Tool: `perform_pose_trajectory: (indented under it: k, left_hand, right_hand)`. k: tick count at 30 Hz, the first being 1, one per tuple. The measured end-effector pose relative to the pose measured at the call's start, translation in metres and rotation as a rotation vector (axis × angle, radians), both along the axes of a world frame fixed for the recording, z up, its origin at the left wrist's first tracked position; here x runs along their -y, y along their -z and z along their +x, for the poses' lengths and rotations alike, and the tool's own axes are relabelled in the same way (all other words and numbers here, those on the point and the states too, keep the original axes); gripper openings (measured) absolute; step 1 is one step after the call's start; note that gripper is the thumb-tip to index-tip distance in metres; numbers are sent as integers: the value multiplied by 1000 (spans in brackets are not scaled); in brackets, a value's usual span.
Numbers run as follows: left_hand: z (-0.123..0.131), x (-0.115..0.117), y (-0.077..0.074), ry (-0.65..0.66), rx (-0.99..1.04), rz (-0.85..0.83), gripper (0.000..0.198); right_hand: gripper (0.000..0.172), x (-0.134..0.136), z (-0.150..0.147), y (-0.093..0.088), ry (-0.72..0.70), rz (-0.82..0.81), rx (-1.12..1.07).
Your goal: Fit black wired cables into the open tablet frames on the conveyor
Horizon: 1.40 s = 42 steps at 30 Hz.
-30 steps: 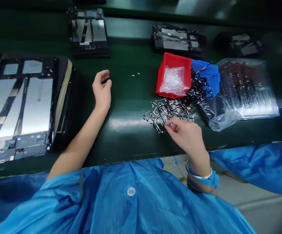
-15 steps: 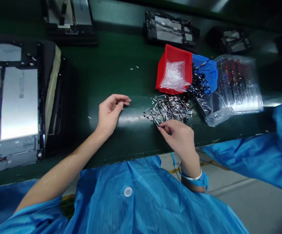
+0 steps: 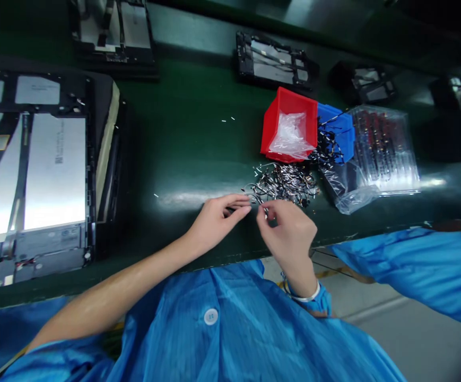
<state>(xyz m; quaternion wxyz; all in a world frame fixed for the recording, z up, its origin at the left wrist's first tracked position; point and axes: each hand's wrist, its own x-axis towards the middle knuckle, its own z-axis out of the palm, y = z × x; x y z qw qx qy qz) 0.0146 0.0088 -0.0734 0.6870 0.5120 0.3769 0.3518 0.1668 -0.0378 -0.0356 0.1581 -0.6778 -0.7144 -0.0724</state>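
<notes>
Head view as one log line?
right hand: at near edge of parts pile, hold unclear; left hand: open, beside right hand; red bin: beyond pile

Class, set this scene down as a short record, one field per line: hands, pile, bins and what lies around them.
Left hand: loosely curled, thumb and fingers apart, just left of the right hand
Right hand: thumb and forefinger drawn together at the pile's near edge; grip on a cable unclear
Pile: small tangled cables on the green table
Red bin: clear plastic inside
Blue bin: beside the red one, with black cables
Far left: stacked panels
Far right: another person's blue sleeve
</notes>
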Motion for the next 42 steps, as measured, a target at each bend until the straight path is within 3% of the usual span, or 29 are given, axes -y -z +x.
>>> perform_pose_trajectory:
  k: [3,6,13,17,21,24,26,29,32,34,39,42]
  left_hand:
    - [2,2,2,-3,111,-178,21]
    - [1,-1,4,-33,163,-288,22]
    - [-2,-8,7,-92,224,-352,19]
    - [-5,-12,0,-31,122,-216,7]
    - [-8,-13,-6,-40,-49,55,9]
    - [-10,-12,-6,-52,-171,251,12]
    - [-9,-10,-5,-90,-174,287,9]
    - [-6,-6,-2,-172,-5,144,29]
    - [1,0,2,-79,155,-60,32]
    - [5,3,4,-18,212,-143,26]
    - [4,0,3,-80,275,-244,26]
    - [0,-6,0,-72,246,-255,24]
  right_hand:
    - [24,-1,-13,2,-185,68,42]
    - [24,-5,-19,4,-250,98,26]
    - [15,-10,-9,4,-395,110,-162]
    - [15,-22,7,-7,-357,125,-138]
    - [16,-33,14,-13,-444,-26,22]
    - [20,-34,12,-10,-479,-124,-76]
    - [17,-32,10,-5,-430,-188,-268]
    - [12,-29,8,5,-198,-152,-696]
    - [8,-24,2,19,9,1,-1108]
    - [7,-20,-6,29,35,9,-1261]
    - [12,-12,-23,41,-63,-96,-1256]
    - [20,-14,-20,32,-81,95,-948]
